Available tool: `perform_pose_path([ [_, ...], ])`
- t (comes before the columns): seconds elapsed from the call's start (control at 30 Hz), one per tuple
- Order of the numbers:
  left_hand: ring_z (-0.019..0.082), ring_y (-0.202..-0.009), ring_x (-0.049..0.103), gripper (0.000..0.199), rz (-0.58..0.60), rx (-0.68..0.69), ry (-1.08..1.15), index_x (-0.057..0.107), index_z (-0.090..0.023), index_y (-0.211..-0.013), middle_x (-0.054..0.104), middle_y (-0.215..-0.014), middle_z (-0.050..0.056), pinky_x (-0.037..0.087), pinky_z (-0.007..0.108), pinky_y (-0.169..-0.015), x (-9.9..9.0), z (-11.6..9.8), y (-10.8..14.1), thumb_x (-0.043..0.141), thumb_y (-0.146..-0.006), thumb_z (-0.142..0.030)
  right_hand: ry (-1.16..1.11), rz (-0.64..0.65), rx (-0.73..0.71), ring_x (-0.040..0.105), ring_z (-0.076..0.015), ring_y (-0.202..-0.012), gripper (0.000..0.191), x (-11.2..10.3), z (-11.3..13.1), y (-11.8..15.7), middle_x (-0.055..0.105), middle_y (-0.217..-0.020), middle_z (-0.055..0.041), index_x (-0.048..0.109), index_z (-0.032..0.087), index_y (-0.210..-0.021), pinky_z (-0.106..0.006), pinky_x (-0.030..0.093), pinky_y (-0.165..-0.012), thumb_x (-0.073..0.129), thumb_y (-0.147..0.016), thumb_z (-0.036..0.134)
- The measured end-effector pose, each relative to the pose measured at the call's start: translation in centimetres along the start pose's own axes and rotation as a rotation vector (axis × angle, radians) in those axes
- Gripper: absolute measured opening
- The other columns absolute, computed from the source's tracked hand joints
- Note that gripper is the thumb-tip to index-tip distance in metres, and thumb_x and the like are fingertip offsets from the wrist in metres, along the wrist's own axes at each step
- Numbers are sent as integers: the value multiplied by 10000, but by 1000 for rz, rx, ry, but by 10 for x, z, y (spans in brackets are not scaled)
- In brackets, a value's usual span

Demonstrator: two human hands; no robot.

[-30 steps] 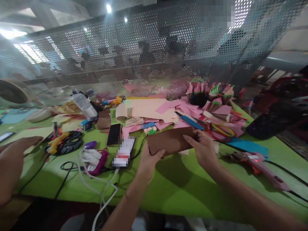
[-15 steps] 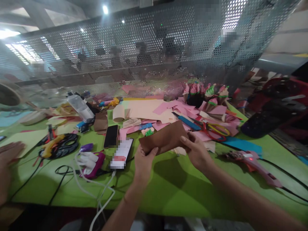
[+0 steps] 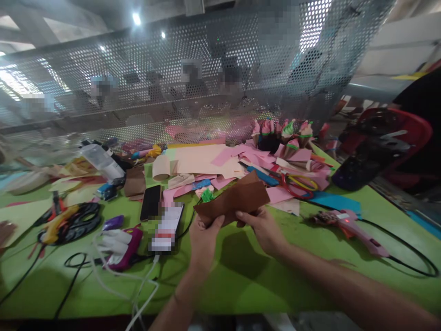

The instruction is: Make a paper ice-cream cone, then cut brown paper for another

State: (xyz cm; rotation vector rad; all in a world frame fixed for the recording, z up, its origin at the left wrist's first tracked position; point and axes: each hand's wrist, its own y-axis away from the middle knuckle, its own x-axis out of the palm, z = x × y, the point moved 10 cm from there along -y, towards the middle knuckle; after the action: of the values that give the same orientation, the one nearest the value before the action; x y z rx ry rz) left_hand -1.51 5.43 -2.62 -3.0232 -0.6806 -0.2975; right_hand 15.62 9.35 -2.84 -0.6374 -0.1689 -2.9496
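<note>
A rectangular brown sheet [image 3: 237,197], paper or thin foam by its look, is held slightly curved above the green table. My left hand [image 3: 206,232] pinches its lower left part, thumb on the near side. Along the lower edge, right of the middle, my right hand [image 3: 263,230] grips it with the thumb in front and the fingers behind. Just beyond the sheet lie a small green crumpled piece [image 3: 207,196] and a blue utility knife [image 3: 260,174]. Red- and yellow-handled scissors [image 3: 296,185] rest behind my right hand.
A pink hot glue gun [image 3: 356,227] with a red light lies at right. To the left are a lit phone [image 3: 167,230], a dark phone [image 3: 150,202], cables and a yellow-black tool [image 3: 62,223]. Pink scraps [image 3: 253,154] and ice-cream-shaped crafts [image 3: 288,131] stand behind. Another person's hand [image 3: 6,232] is far left.
My right hand has slid from the sheet's right end to its lower edge, closer to my left hand. The view has shifted a little to the right.
</note>
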Motion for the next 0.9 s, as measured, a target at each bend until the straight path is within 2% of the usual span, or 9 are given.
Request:
perform_pose_path([
  [0.1,190,-815,711,329,-41,13,12,708,-156,-900,787,-903,43,561,308,-802,-8,1,-4,828,-611,-262,9,-32,-54,512,-113,-483,300,-11,13,-6,642,-565,11,704,194,-650,-269,409,-512,876,-560,423],
  [0.33,167,-811,689,302,-13,40,16,720,-153,-893,779,-876,40,535,264,-766,-11,1,-8,827,-639,-276,10,-105,-123,500,-109,-515,363,-29,32,-13,600,-555,26,632,202,-607,-258,402,-536,877,-584,469],
  [0.43,169,-819,692,306,-47,37,18,711,-159,-892,777,-884,33,531,268,-776,-17,2,-10,828,-629,-263,7,-139,-170,484,-108,-515,383,-39,42,-16,569,-541,35,608,208,-591,-258,392,-536,869,-601,489],
  [0.5,174,-820,696,324,-60,27,3,705,-162,-901,778,-888,31,531,277,-786,-20,1,-12,828,-614,-247,6,-171,-210,497,-108,-536,383,-47,49,-19,588,-578,32,613,212,-611,-256,402,-553,863,-611,502],
  [0.57,185,-817,702,345,-28,4,-33,702,-163,-913,780,-886,34,534,289,-789,-17,1,-11,830,-600,-233,30,-149,-227,563,-125,-617,372,-49,54,-22,660,-692,12,661,221,-709,-259,442,-608,848,-627,531],
  [0.67,212,-836,715,376,63,-47,-69,701,-160,-934,784,-900,52,548,319,-803,-5,1,-7,832,-589,-228,111,-9,-131,667,-193,-799,429,-36,44,-24,748,-868,-27,708,231,-872,-298,505,-723,867,-601,522],
  [0.73,226,-858,721,389,110,-70,-55,703,-158,-934,786,-921,64,558,338,-822,1,0,-5,838,-577,-234,136,56,-11,701,-237,-828,454,-29,29,-22,776,-883,-51,726,213,-881,-339,533,-753,900,-556,480],
  [0.8,227,-866,724,385,135,-81,-25,708,-157,-927,786,-926,70,565,341,-829,5,1,-5,837,-578,-250,126,33,57,716,-248,-780,452,-30,21,-20,790,-855,-63,746,195,-848,-357,550,-736,919,-521,454],
  [0.9,209,-804,723,360,135,-93,10,715,-155,-913,783,-868,64,573,326,-791,2,3,-8,831,-599,-288,96,-48,43,712,-225,-708,432,-36,23,-18,796,-822,-57,761,194,-811,-341,560,-695,934,-492,429],
])
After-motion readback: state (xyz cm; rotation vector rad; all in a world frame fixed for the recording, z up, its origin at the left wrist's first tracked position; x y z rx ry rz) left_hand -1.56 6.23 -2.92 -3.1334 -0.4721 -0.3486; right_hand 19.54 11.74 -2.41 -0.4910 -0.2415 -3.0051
